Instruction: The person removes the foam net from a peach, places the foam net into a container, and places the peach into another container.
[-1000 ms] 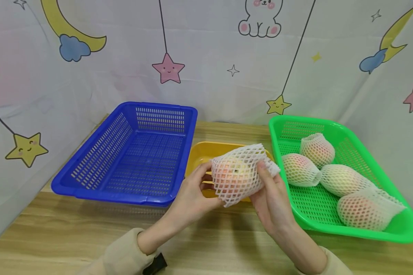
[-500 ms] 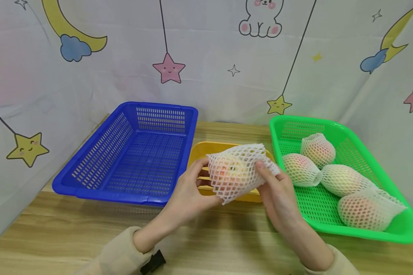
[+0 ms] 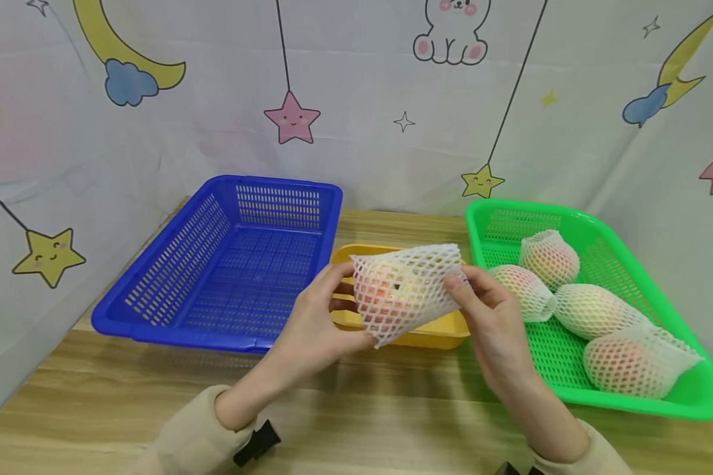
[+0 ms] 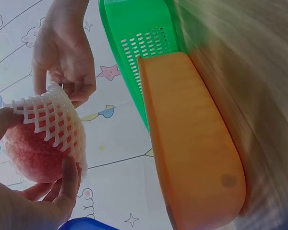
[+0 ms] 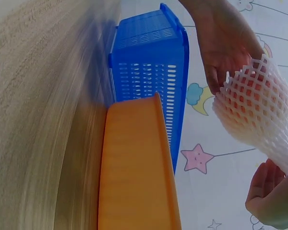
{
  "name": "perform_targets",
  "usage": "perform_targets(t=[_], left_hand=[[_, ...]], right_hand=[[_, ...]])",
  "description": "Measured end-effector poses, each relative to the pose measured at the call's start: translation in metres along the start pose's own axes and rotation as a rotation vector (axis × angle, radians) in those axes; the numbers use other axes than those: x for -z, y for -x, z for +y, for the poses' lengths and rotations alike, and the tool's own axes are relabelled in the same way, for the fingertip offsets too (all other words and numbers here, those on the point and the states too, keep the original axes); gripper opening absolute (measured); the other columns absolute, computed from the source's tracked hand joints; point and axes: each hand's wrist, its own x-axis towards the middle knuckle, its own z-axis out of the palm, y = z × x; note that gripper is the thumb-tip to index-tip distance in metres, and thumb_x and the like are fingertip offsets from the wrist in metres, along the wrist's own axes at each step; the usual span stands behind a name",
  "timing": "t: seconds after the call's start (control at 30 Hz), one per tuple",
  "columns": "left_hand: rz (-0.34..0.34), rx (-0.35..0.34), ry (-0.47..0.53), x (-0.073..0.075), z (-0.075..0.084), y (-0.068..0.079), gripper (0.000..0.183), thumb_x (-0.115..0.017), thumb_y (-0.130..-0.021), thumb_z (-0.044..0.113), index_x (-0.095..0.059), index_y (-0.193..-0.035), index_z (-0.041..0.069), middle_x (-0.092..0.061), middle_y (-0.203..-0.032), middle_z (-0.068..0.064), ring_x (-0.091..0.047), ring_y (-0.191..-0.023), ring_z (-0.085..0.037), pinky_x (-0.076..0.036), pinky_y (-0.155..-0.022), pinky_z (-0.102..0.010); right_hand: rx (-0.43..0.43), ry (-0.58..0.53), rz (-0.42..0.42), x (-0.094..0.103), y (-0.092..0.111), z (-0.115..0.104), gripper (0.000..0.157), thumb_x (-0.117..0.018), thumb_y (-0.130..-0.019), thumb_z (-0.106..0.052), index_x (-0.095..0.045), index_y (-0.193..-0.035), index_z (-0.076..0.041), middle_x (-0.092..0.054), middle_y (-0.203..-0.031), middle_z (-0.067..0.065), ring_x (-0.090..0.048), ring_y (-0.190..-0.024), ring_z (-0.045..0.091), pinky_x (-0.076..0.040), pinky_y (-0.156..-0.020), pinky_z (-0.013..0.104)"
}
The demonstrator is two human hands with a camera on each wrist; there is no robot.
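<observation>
A red-and-yellow apple (image 4: 36, 153) sits inside a white foam net sleeve (image 3: 430, 270), held up over the yellow tray (image 3: 436, 330). My left hand (image 3: 317, 316) grips the apple from the left, thumb below and fingers behind. My right hand (image 3: 496, 316) pinches the narrower right end of the net between thumb and fingers. In the left wrist view, the net covers the apple's upper and right side, and red skin shows bare toward the left hand. In the right wrist view, the net tapers toward the right hand, whose fingertips are partly out of frame.
A blue basket (image 3: 214, 340) stands left of the tray. On the right, a green basket (image 3: 624, 402) contains several netted fruits (image 3: 594, 310). All stand on a wood-grain table (image 3: 362, 422), with a printed cloth backdrop (image 3: 368, 171) behind. A small black object (image 3: 257, 443) is by the left sleeve.
Both hands have drawn apart: the left, with the apple, moved left and slightly up, the right moved right. The net looks stretched longer. Baskets and tray stay put.
</observation>
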Motion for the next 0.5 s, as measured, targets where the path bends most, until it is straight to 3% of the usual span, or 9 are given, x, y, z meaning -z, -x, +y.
perform_targets(t=[0.3,0.5], left_hand=[[-0.010,0.005,-0.020,0.0061,0.0027,-0.0006,0.073,-0.080,-0.062,0.002,-0.051,-0.129,0.011,-0.055,-0.118,-0.008,-0.063,-0.098,-0.021,-0.056,-0.081,-0.024],[-0.005,-0.006,-0.024,0.0085,0.0034,-0.0008,0.074,-0.081,-0.062,0.003,-0.051,-0.129,0.009,-0.054,-0.118,-0.009,-0.063,-0.099,-0.022,-0.058,-0.081,-0.036]], right_hand=[[0.014,0.021,-0.018,0.0033,-0.0012,-0.0014,0.012,-0.058,-0.095,-0.012,-0.069,-0.097,-0.015,-0.064,-0.095,-0.008,-0.056,-0.093,0.007,-0.047,-0.092,0.023],[0.018,0.042,-0.028,0.0052,-0.0011,-0.0027,0.012,-0.058,-0.095,-0.013,-0.069,-0.099,-0.013,-0.065,-0.096,-0.007,-0.057,-0.093,0.009,-0.047,-0.092,0.024]])
